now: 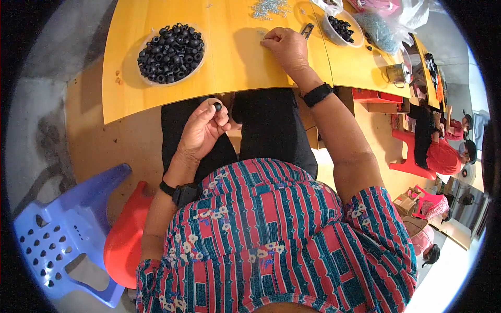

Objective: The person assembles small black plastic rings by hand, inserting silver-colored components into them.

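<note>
Black pc [217, 107] in L hand [199, 128], near bare yellow tbl edge [250, 84].

Glossy plastic part [218, 107]; smooth tabletop [240, 70]; matt cloth trousers [274, 122].

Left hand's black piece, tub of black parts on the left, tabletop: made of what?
Black piece: plastic or rubber, slightly glossy, going by its small highlight. Tub: probably plastic, smooth; its rim looks translucent. Tabletop: maybe varnished wood or laminate, judging by its smooth yellow sheen.
</note>
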The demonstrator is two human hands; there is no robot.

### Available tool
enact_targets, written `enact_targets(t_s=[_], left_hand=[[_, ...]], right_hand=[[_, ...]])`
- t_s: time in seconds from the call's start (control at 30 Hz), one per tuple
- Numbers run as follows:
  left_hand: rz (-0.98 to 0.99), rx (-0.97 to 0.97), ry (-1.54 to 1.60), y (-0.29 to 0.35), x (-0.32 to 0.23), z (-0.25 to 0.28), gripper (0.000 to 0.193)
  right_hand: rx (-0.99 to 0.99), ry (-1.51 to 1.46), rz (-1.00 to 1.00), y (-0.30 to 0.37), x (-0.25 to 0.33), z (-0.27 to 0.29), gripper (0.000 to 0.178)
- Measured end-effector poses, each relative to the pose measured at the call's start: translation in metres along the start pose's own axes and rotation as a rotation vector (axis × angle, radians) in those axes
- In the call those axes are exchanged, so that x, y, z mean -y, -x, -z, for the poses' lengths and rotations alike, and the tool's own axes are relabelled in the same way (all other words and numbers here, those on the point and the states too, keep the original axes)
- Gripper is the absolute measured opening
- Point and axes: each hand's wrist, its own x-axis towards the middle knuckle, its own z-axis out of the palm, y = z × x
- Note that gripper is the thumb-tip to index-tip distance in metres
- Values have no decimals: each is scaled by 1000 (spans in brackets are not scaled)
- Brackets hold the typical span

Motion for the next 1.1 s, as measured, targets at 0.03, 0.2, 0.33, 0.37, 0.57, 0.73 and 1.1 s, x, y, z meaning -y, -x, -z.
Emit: enact_targets(t_s=[0.03, 0.2, 0.33, 0.37, 0.57, 0.73, 1.1], left_hand=[[-2, -12, -7, 0, 0, 0, 24], [0, -22, -19, 0, 0, 0, 25], [-21, 32, -42, -1, -1, -3, 19], [-32, 36, -42, -3, -1, -2, 18], [-54, -65, -37, -7, 4, 2, 16], [-123, -43, -143, -5, 9, 4, 18], [-294, -137, -589, -1, 10, -11, 8]], right_hand=[[2, 0, 0, 1, 0, 0, 21], [18, 59, 81, 6, -8, -3, 18], [40, 134, 214, 19, -2, -1, 14], [25, 194, 285, 21, 0, -1, 13], [47, 163, 405, 32, 10, 6, 13], [241, -424, 271, 74, 49, 17, 8], [620, -1033, -228, 106, 75, 12, 10]])
